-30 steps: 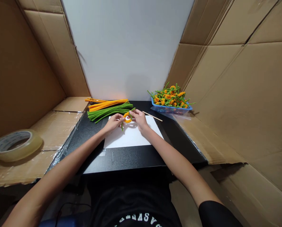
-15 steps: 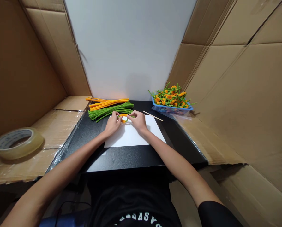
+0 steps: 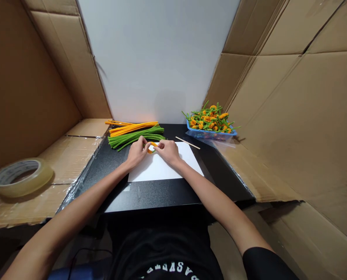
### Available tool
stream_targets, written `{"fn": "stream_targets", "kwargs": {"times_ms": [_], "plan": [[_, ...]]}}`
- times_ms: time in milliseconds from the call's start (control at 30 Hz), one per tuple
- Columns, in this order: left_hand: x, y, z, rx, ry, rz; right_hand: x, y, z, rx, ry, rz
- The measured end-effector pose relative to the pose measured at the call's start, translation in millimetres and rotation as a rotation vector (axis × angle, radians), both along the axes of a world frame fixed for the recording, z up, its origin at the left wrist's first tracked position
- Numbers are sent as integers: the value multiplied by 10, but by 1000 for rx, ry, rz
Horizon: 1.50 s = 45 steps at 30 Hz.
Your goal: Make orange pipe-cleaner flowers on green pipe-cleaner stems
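Observation:
Between my hands is a small ring of orange coiled pipe cleaner (image 3: 153, 144) with a bit of green showing on it. My left hand (image 3: 137, 151) pinches its left side, and my right hand (image 3: 168, 150) pinches the right side. Both hands are over a white sheet of paper (image 3: 164, 171). Just behind them lie green pipe cleaners (image 3: 132, 137) in a bundle, with orange pipe cleaners (image 3: 134, 128) beyond. The fingertips partly hide the ring.
A blue basket (image 3: 211, 135) piled with orange-and-green pipe-cleaner pieces (image 3: 210, 119) stands at the back right. A thin wooden stick (image 3: 187, 142) lies near the paper. Clear tape (image 3: 21, 177) rests on cardboard at left. Cardboard walls (image 3: 292, 116) flank the black table (image 3: 150, 196).
The ring has tilted and now looks smaller between my fingers. My right hand has turned slightly and shifted a little down, while my left hand stays nearly in place.

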State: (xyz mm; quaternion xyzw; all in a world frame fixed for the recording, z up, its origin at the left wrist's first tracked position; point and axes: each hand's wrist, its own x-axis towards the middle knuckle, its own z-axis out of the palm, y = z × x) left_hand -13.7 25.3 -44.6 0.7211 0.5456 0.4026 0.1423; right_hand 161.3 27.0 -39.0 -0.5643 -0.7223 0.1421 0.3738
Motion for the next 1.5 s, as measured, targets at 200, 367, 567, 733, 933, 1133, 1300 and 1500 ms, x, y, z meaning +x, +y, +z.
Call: {"fn": "stream_targets", "kwargs": {"times_ms": [200,367,567,733,933,1133,1300,1500], "plan": [[16,8,-40,-8,69,58,14,4,27,39,-127,-86],[8,17,-51,-28,9,92,35,1,38,85,-245,-19],[-18,50,-95,-54,-9,112,20,-23,39,117,-336,-1],[4,28,-107,-113,-31,108,-19,-51,11,84,-390,-31],[44,-18,-70,-163,30,72,-50,-92,89,3,-482,-125],[53,-62,6,-172,263,73,-51,-104,131,-45,-537,-151],[60,-56,25,-213,333,101,-52,-91,98,-32,-546,-134],[80,-49,20,-222,381,130,-66,-91,87,-29,-556,-131]]}}
